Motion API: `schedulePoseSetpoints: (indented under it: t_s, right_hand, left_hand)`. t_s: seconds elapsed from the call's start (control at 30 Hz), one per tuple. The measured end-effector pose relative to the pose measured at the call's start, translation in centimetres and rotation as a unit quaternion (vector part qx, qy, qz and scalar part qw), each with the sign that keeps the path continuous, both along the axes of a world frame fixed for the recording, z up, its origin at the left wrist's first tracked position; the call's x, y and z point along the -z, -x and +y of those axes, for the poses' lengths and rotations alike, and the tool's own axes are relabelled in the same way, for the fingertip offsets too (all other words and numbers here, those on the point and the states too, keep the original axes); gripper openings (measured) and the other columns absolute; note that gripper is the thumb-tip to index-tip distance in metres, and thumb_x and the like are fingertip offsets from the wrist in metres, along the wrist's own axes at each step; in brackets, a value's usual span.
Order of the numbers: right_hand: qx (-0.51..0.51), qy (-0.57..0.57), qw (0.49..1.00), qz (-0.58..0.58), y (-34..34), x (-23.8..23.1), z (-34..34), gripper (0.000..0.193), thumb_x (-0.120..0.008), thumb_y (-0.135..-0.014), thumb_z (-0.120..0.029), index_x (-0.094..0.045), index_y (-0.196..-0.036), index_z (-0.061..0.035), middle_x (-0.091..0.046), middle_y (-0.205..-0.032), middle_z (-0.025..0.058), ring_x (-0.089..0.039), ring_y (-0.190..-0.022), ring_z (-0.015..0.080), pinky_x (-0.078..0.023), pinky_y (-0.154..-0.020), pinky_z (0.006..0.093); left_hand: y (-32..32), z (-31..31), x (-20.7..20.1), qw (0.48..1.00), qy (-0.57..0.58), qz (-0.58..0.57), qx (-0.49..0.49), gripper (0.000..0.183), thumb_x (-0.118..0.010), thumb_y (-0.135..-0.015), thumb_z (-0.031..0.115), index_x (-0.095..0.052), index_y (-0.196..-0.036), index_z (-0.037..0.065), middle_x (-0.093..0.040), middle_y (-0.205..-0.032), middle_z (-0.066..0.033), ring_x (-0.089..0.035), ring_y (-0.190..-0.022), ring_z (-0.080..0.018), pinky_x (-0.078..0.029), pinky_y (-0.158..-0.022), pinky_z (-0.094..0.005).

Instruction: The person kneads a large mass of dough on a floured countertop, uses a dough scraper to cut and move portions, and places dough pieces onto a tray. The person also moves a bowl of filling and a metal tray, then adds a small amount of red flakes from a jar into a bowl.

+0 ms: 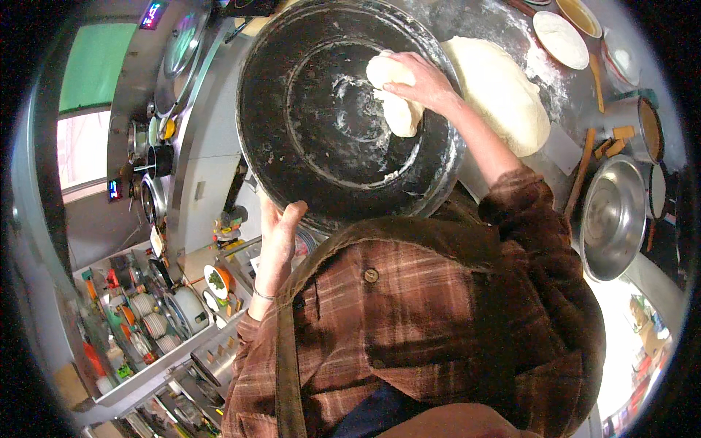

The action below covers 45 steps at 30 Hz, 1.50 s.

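A wide black basin [328, 157] with floury smears on its inside is tilted toward me in front of my body. My left hand [279, 230] grips its near left rim, the thumb over the edge. Inside the basin, my right hand [420, 84] is closed on a soft lump of pale dough [403, 117], part of which bulges past the fingers and rests near the basin's wall. A large slab of dough [496, 95] lies on the floured worktop [504, 25] just right of the basin.
Right of the slab are a bowl of white flour [561, 39], a wooden rolling pin [580, 171], a flat scraper [561, 148] and a steel bowl [612, 215]. A pot [635, 124] stands behind them. Shelves with stacked dishes [150, 314] are at lower left.
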State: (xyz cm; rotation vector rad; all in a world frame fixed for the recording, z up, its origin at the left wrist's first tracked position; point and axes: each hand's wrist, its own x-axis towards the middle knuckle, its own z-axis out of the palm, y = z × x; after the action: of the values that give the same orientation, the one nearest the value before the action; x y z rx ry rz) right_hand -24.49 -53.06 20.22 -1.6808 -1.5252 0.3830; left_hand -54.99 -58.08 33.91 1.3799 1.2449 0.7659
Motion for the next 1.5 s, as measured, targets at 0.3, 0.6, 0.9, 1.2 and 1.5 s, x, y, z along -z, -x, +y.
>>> schedulePoseSetpoints:
  t_s: [0.3,0.6,0.9,1.2,1.5]
  right_hand:
    - [0.109,-0.111,0.976,-0.153,1.4,-0.9,-9.0,0.055,-0.063,-0.074,-0.027,-0.043,-0.122,-0.0098,-0.041,-0.126,0.0081,-0.041,-0.114,0.0288,-0.032,-0.096,0.0366]
    - [0.291,0.314,0.850,-0.309,-12.8,11.0,-27.4,0.068,-0.062,-0.070,-0.026,-0.032,-0.130,-0.0150,-0.033,-0.133,0.0122,-0.035,-0.118,0.0336,-0.031,-0.098,0.0413]
    - [0.256,0.469,0.782,-0.321,-13.1,15.6,-30.1,0.073,-0.057,-0.069,-0.015,-0.023,-0.133,-0.0164,-0.030,-0.133,0.0136,-0.037,-0.115,0.0382,-0.036,-0.092,0.0438]
    - [0.324,0.235,0.913,-0.078,-17.8,12.4,-32.2,0.036,-0.049,-0.077,-0.015,-0.052,-0.112,-0.0049,-0.060,-0.092,0.0124,-0.059,-0.081,0.0258,-0.047,-0.074,0.0343]
    - [0.208,-0.030,0.935,0.284,-5.2,2.4,-16.7,0.043,-0.060,-0.078,-0.021,-0.048,-0.112,0.0020,-0.057,-0.102,0.0116,-0.054,-0.092,0.0180,-0.042,-0.081,0.0296]
  left_hand:
    - [1.9,-0.3,0.6,0.999,-0.043,-0.008,0.032,0.050,-0.050,-0.069,0.003,-0.040,-0.119,0.003,-0.050,-0.109,-0.0062,-0.045,-0.099,-0.0172,-0.032,-0.090,-0.0287]
    - [2.5,-0.8,0.4,1.000,0.008,0.008,-0.002,0.067,-0.052,-0.070,0.004,-0.028,-0.132,0.006,-0.041,-0.122,-0.0071,-0.040,-0.107,-0.0185,-0.027,-0.094,-0.0291]
    - [3.1,-2.0,-0.7,1.000,0.015,0.021,0.007,0.069,-0.052,-0.071,0.002,-0.024,-0.134,0.006,-0.040,-0.122,-0.0073,-0.039,-0.107,-0.0181,-0.027,-0.095,-0.0299]
    - [4.1,-1.9,0.0,0.999,-0.026,-0.001,0.043,0.059,-0.052,-0.070,0.002,-0.034,-0.125,0.004,-0.045,-0.114,-0.0068,-0.043,-0.100,-0.0172,-0.032,-0.089,-0.0281]
    - [6.2,-1.8,-1.3,0.994,-0.041,-0.003,0.103,0.059,-0.051,-0.074,0.004,-0.029,-0.128,0.006,-0.043,-0.115,-0.0062,-0.043,-0.101,-0.0157,-0.033,-0.089,-0.0268]
